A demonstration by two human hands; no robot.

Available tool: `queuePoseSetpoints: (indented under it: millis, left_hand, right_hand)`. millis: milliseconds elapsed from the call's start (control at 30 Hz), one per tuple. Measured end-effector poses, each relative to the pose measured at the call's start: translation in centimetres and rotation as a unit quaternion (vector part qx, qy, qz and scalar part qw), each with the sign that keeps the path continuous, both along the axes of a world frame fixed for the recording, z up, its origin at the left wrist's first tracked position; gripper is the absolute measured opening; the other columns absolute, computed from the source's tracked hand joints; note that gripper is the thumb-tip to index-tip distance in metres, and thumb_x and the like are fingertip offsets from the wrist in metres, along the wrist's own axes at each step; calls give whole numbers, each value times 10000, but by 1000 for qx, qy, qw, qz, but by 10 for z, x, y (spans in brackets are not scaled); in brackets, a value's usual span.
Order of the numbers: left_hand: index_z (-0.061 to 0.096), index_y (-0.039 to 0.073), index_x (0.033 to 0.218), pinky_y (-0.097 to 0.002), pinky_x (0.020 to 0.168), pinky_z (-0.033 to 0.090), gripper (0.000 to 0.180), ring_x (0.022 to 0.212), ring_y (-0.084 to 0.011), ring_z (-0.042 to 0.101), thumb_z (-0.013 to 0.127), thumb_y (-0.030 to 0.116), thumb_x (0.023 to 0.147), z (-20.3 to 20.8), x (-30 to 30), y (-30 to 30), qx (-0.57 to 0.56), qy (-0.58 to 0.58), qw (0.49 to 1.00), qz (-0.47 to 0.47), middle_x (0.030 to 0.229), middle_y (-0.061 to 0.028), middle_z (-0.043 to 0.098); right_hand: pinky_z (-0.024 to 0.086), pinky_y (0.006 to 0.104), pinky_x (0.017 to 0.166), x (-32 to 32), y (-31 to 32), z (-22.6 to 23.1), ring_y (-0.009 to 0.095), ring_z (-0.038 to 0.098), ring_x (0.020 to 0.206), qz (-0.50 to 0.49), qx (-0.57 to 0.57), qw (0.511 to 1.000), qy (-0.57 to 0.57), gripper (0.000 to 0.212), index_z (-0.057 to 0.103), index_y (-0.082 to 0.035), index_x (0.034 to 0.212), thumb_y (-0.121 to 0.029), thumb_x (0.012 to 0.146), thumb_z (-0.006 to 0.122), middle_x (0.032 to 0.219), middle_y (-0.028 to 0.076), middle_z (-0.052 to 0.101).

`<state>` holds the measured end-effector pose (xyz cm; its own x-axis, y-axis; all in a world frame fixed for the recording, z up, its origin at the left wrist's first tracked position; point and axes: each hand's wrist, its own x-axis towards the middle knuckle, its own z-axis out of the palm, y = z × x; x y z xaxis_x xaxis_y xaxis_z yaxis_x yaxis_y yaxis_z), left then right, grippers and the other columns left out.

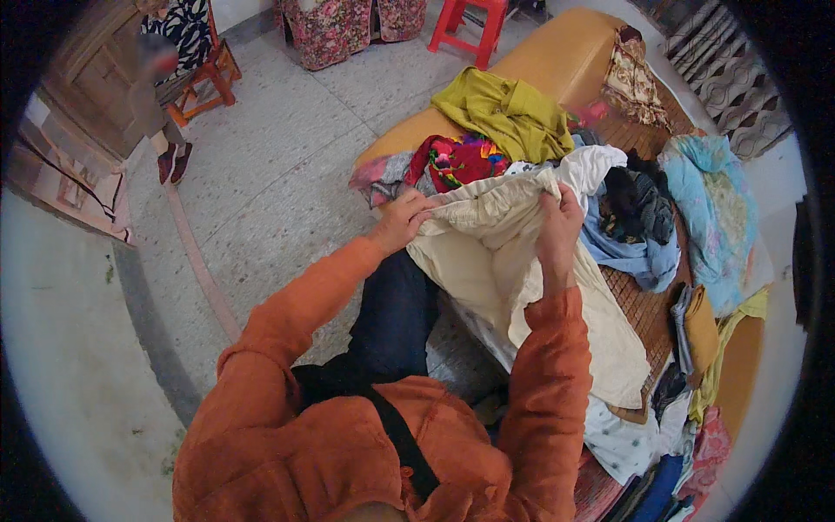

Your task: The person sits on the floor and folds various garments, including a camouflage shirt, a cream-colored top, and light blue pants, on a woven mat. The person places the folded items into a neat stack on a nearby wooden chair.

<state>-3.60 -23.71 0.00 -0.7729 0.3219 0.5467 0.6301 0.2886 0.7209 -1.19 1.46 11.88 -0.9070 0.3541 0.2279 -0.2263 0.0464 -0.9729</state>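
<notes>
Cream trousers [474,252] hang spread between my two hands, their gathered waistband stretched along the top. My left hand [403,219] pinches the left end of the waistband. At the other end, my right hand [559,224] is closed on the bunched cloth. The lower part of the trousers drapes right, over the edge of the woven mat [635,304]. Just beyond them lie a red flowered cloth [457,163], a mustard-green garment [504,113] and a white cloth [591,165].
Right of my hands, a light blue garment [639,261] lies under dark clothes [639,204]. A pale blue patterned cloth [715,217] and folded clothes [696,335] lie farther right. A red stool [465,35] stands at the back. Someone [156,104] stands at the far left.
</notes>
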Motion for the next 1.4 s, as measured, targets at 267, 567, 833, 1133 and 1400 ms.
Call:
queuePoseSetpoints:
  millis: [267, 567, 833, 1133, 1400]
  left_hand:
    - [626, 90, 890, -358, 858, 367, 327, 985, -248, 450, 767, 164, 604, 37, -4, 38, -83, 17, 996, 42, 971, -70, 460]
    - [541, 60, 849, -312, 910, 370, 122, 1071, -193, 464, 635, 80, 774, 17, -15, 19, 150, -44, 988, -13, 1121, -82, 501]
    - [478, 55, 1175, -312, 893, 395, 584, 1049, -183, 508, 758, 201, 683, -4, -31, 22, 11, -115, 991, -69, 1133, -82, 549]
    - [583, 82, 1088, -333, 715, 489, 403, 794, -180, 628, 602, 345, 783, 15, -51, 10, 7, -459, 878, -137, 952, -70, 642]
    - [491, 94, 1224, -335, 878, 465, 375, 1000, -195, 580, 401, 273, 908, 65, -16, 22, 193, -636, 728, -168, 1158, -87, 569]
  right_hand:
    - [425, 219, 772, 14, -19, 11, 88, 545, 847, 88, 26, 996, 2, 212, 577, 5, 1032, -2, 823, 540, 938, 11, 599]
    - [445, 233, 734, -1, 29, -14, 114, 560, 818, -12, -123, 992, -19, 238, 563, 12, 1049, -5, 815, 525, 942, 53, 611]
    - [447, 236, 742, 10, 3, 3, 105, 563, 826, 71, -96, 992, -32, 249, 565, 21, 1047, 4, 803, 523, 933, 37, 613]
    - [470, 303, 720, 54, -68, 27, 235, 585, 815, 42, 221, 972, 69, 365, 594, -82, 1066, 9, 722, 513, 958, 141, 603]
    - [326, 457, 955, 87, -113, -27, 374, 407, 1169, 18, 444, 884, 144, 551, 503, -59, 1102, 31, 577, 644, 1271, 143, 477]
